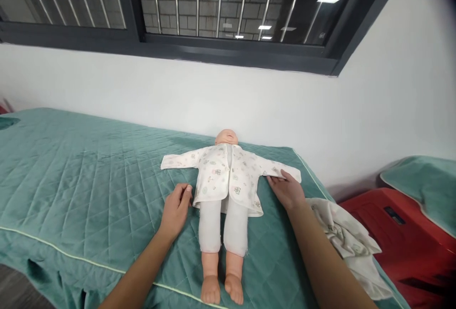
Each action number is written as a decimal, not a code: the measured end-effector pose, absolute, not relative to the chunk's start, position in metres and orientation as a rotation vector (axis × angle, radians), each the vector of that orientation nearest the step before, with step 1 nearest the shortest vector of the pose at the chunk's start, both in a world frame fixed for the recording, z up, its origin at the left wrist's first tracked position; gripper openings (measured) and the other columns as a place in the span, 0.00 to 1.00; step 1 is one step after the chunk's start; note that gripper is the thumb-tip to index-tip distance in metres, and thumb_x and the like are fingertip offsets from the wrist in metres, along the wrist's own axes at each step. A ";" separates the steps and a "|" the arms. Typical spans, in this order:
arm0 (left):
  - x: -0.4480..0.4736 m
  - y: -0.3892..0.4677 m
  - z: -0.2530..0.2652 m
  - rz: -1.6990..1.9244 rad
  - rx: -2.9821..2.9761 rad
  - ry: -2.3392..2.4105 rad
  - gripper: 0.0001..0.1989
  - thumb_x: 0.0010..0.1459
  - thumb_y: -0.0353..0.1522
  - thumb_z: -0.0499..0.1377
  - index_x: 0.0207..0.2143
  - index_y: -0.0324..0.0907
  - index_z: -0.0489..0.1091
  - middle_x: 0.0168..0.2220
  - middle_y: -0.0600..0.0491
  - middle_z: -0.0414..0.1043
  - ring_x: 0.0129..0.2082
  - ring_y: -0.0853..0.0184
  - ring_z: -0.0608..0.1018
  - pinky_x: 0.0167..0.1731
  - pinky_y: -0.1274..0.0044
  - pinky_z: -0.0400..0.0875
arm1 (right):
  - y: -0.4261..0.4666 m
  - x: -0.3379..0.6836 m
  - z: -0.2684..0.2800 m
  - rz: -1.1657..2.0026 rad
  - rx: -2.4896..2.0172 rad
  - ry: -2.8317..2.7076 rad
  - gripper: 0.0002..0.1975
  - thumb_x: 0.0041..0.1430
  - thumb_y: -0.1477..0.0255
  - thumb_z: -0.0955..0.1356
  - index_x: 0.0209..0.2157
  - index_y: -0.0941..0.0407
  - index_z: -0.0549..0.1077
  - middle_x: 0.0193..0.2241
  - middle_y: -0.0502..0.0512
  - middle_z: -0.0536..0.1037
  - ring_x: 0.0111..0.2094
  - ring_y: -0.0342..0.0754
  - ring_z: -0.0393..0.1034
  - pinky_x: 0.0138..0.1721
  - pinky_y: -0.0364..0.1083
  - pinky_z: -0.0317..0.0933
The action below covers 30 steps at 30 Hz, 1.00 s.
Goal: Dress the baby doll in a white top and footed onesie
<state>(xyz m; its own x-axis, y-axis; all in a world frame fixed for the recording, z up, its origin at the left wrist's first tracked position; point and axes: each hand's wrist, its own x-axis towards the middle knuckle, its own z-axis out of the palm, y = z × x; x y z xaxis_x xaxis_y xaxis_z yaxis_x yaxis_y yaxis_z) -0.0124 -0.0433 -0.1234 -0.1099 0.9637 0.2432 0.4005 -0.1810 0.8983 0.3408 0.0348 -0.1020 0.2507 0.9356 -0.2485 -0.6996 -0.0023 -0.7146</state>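
A baby doll (pixel 210 268) lies on its back, feet toward me, its head by the wall. It has white legs with bare lower parts. A white patterned baby jacket (pixel 210 181) covers its torso, sleeves spread to both sides and front edges meeting in the middle. My right hand (pixel 287 191) holds the lower edge of the sleeve on the right, thumb over the cloth and the other fingers partly beneath. Beside the jacket's left hem, my left hand (pixel 177 207) is closed, thumb against the index finger, with no cloth visible in it.
The bed has a green quilted cover (pixel 117 195) with pale piping. Crumpled white patterned cloth (pixel 351 233) lies by my right forearm. Past the bed's right edge stands a red plastic chair or stool (pixel 402 238), near more green fabric (pixel 423 185). A white wall and barred window (pixel 228 48) stand behind.
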 end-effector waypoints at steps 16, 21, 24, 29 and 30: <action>-0.067 0.052 -0.134 0.857 1.909 2.271 0.30 0.59 0.32 0.51 0.65 0.43 0.56 0.65 0.41 0.55 0.64 0.49 0.60 0.58 0.57 0.61 | 0.038 0.375 -0.116 0.894 -0.922 -0.472 0.12 0.48 0.76 0.67 0.37 0.52 0.67 0.37 0.45 0.75 0.39 0.43 0.73 0.46 0.50 0.71; -0.090 0.076 -0.128 0.600 2.065 2.242 0.28 0.62 0.30 0.45 0.65 0.46 0.56 0.65 0.46 0.59 0.63 0.53 0.63 0.59 0.58 0.59 | 0.039 0.373 -0.124 0.788 -0.961 -0.556 0.15 0.50 0.74 0.69 0.41 0.51 0.69 0.42 0.47 0.74 0.45 0.46 0.71 0.47 0.54 0.70; -0.095 0.081 -0.128 0.587 2.118 2.215 0.29 0.61 0.26 0.45 0.65 0.44 0.55 0.63 0.46 0.62 0.61 0.55 0.66 0.59 0.62 0.59 | 0.042 0.369 -0.126 0.770 -0.970 -0.568 0.11 0.56 0.71 0.69 0.42 0.54 0.70 0.45 0.52 0.73 0.46 0.48 0.70 0.47 0.53 0.69; -0.098 0.081 -0.130 0.649 1.972 2.359 0.29 0.60 0.23 0.46 0.65 0.39 0.55 0.58 0.40 0.68 0.57 0.53 0.70 0.57 0.59 0.58 | 0.043 0.371 -0.128 0.818 -0.953 -0.520 0.09 0.59 0.71 0.68 0.42 0.59 0.70 0.44 0.55 0.74 0.44 0.48 0.71 0.43 0.51 0.70; -0.098 0.081 -0.131 0.662 1.941 2.386 0.29 0.60 0.23 0.46 0.64 0.38 0.56 0.58 0.39 0.68 0.56 0.52 0.70 0.56 0.59 0.58 | 0.043 0.372 -0.127 0.849 -0.946 -0.516 0.08 0.58 0.73 0.68 0.41 0.58 0.70 0.43 0.54 0.74 0.44 0.47 0.71 0.43 0.50 0.70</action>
<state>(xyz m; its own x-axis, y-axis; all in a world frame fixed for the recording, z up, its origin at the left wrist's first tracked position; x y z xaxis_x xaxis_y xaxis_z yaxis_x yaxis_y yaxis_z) -0.0984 0.0807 -0.1307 -0.2389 0.9347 0.2632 0.9367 0.1504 0.3163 0.3717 0.0426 -0.1274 0.5790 0.8149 0.0260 -0.3989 0.3109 -0.8627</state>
